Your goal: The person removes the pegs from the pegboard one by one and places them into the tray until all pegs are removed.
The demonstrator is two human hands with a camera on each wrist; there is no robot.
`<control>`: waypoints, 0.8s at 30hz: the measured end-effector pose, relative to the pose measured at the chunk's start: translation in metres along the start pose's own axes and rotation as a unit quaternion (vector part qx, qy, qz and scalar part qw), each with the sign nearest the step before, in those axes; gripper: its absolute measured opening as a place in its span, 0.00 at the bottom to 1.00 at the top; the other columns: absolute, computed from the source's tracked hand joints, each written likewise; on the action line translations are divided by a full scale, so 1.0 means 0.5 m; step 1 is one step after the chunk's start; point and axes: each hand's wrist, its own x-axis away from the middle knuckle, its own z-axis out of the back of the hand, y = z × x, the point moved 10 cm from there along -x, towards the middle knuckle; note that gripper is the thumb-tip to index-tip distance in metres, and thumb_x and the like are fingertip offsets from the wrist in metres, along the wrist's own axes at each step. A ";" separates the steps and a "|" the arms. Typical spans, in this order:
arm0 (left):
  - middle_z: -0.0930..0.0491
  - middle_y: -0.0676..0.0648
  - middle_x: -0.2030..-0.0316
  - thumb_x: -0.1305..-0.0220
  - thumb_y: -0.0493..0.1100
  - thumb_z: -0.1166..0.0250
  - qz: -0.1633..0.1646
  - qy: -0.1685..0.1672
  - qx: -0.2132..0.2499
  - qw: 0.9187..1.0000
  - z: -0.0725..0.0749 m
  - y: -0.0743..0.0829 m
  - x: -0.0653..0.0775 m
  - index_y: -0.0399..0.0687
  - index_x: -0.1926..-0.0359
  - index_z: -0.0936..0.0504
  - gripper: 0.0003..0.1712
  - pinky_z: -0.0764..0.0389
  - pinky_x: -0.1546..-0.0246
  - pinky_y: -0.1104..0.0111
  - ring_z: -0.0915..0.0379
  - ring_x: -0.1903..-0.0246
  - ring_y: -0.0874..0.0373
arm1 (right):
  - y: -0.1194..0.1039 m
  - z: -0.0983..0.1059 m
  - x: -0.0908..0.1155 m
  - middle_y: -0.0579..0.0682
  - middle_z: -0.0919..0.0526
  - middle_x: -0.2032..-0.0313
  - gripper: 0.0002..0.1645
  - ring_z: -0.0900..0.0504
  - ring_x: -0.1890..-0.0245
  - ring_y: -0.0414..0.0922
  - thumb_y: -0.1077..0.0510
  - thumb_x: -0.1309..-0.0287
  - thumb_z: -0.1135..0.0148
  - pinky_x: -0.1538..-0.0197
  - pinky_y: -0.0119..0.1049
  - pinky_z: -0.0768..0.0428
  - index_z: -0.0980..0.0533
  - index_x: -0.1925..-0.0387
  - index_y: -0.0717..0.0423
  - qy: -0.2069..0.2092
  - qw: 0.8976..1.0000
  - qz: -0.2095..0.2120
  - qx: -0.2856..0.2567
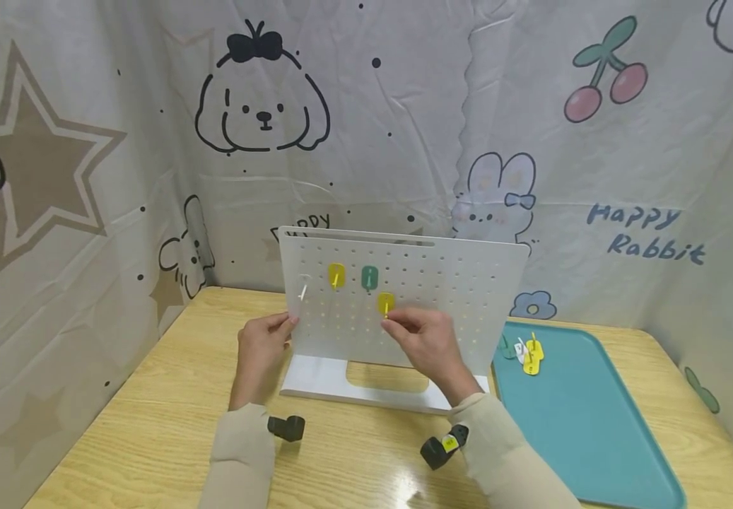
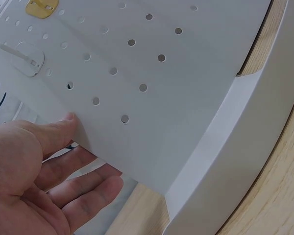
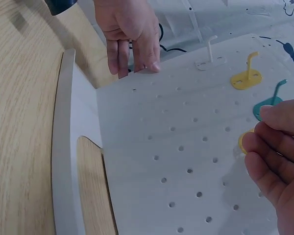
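A white pegboard (image 1: 468,300) stands upright on its base. My left hand (image 1: 263,350) grips its left edge; in the left wrist view the thumb (image 2: 63,129) lies on the front face while the fingers reach behind. With my right hand (image 1: 428,343) I pinch a yellow hook (image 1: 386,301) against the board's middle; the right wrist view shows its plate mostly hidden by the fingers. Above it, a green hook (image 1: 370,276) and another yellow hook (image 1: 337,274) sit on the board. Nearer the left edge is a white hook (image 1: 303,291) with a clear plate.
To the right, a teal tray (image 1: 585,417) lies on the wooden table (image 1: 131,424). Several hooks are grouped near its back left corner, among them a yellow hook (image 1: 532,362) and a white hook (image 1: 520,350). A patterned curtain (image 1: 366,127) hangs behind and at the sides.
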 end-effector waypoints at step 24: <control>0.16 0.37 0.51 0.27 0.46 0.37 -0.013 0.000 -0.008 1.000 0.000 0.004 0.001 0.39 0.44 0.16 0.18 0.13 0.60 0.62 0.17 0.56 0.46 | 0.068 0.185 0.088 0.48 0.12 0.65 0.08 0.15 0.67 0.42 0.60 0.39 0.29 0.66 0.33 0.17 0.13 0.61 0.60 0.008 0.995 -0.063 0.080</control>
